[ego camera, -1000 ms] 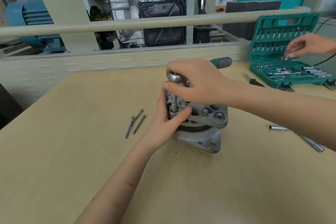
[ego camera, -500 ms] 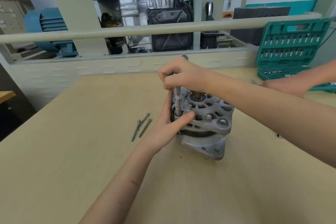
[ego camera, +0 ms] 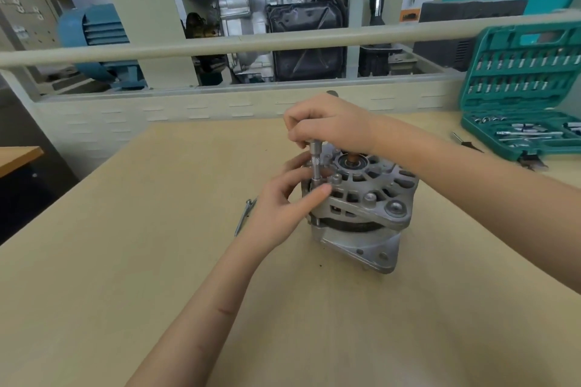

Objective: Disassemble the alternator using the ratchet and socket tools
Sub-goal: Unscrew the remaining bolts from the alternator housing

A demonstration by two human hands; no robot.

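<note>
Our right hand [ego camera: 330, 126] curls round the top of the socket driver [ego camera: 315, 163], fingers pinching its upper end so that the knurled shaft stands upright beneath the fist. Whether a ratchet head sits inside that grip we cannot tell; the hand covers it. The socket's lower end meets a bolt at the near-left edge of the alternator [ego camera: 361, 201]. Our left hand [ego camera: 283, 201] grips the alternator's left side, fingers wrapped round the housing and the thumb pressed against the casting just below the socket, steadying both.

The alternator stands on end in the middle of the bench [ego camera: 125, 261], its vented end frame facing up with the bearing visible at the centre. Just left of it, partly hidden behind our left hand, loose bolts [ego camera: 243, 217] lie on the bench. The green toolcase [ego camera: 522, 88] stands open at the far right, well apart from the work.

We judge that we are in the middle of backing out one of the long through bolts, with at least a couple already out. The next move calls for keeping the driver square on the bolt head while turning it, holding the housing firmly so it does not rotate or tip, then lifting the freed bolt clear and laying it with the others.
</note>
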